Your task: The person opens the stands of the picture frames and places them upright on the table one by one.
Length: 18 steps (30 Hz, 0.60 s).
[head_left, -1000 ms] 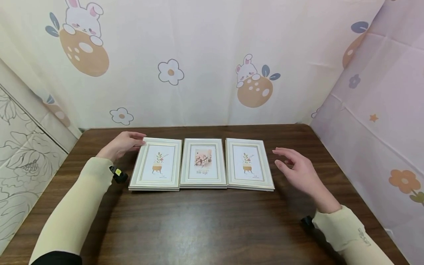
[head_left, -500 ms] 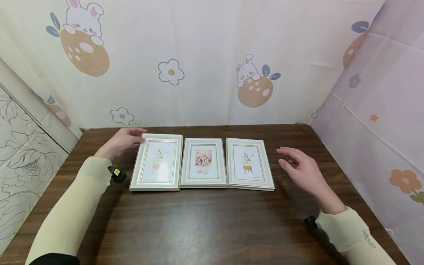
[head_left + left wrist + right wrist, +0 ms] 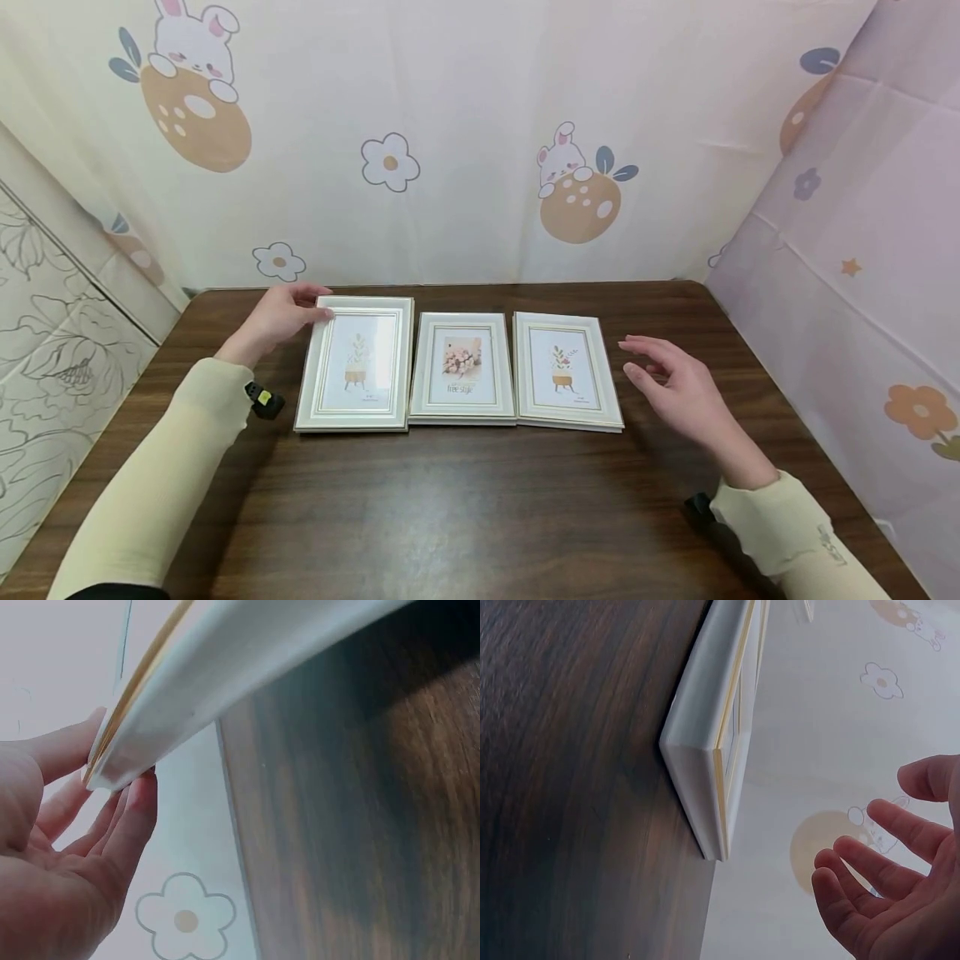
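Observation:
Three white picture frames with gold trim lie side by side. My left hand point(image 3: 279, 321) pinches the top left corner of the left picture frame point(image 3: 360, 367). Its top edge is tilted up, while its near edge stays low at the table; the left wrist view shows this frame's underside point(image 3: 202, 682) raised over the wood, with thumb on top and fingers beneath. The middle picture frame point(image 3: 461, 371) has a pink flower print. Beside the right picture frame point(image 3: 566, 371), which shows a potted plant, my right hand point(image 3: 678, 387) hovers with relaxed fingers, apart from it and holding nothing.
The dark wooden table point(image 3: 450, 508) reaches back to a pale curtain point(image 3: 465, 233) printed with rabbits and flowers. Another printed curtain point(image 3: 862, 333) borders the right side. A flower-patterned panel point(image 3: 60, 375) stands at the left.
My left hand has risen slightly, lifting the far edge of the left picture frame, so a glare now covers its picture. The right hand shifts only slightly; the other two frames stay put.

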{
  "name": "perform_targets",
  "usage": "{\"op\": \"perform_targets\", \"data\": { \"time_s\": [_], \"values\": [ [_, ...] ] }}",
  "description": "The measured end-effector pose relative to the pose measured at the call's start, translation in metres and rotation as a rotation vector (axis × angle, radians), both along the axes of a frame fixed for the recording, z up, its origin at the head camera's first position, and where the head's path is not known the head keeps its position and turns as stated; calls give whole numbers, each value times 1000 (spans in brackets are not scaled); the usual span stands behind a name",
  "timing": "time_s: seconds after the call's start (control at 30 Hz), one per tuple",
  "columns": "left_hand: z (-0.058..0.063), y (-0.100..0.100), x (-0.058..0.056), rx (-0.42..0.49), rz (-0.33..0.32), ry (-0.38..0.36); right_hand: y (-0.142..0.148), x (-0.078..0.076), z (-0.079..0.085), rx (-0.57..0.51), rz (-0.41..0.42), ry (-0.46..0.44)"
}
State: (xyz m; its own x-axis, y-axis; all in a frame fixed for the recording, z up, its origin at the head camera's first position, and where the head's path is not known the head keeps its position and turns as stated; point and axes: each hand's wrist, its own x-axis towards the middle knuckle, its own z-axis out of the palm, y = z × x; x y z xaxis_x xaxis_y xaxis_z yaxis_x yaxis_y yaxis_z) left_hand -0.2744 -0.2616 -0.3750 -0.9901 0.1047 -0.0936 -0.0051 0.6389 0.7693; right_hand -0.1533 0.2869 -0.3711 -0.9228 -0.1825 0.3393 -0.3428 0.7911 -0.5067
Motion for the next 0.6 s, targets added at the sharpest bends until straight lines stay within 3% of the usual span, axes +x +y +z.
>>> {"op": "perform_targets", "data": {
  "time_s": [0.3, 0.6],
  "values": [
    [13, 10, 7, -41, 46, 111, -6, 5, 0, 6, 4, -19],
    [26, 12, 22, -29, 80, 160, -14, 8, -2, 14, 11, -53]
  ]
}}
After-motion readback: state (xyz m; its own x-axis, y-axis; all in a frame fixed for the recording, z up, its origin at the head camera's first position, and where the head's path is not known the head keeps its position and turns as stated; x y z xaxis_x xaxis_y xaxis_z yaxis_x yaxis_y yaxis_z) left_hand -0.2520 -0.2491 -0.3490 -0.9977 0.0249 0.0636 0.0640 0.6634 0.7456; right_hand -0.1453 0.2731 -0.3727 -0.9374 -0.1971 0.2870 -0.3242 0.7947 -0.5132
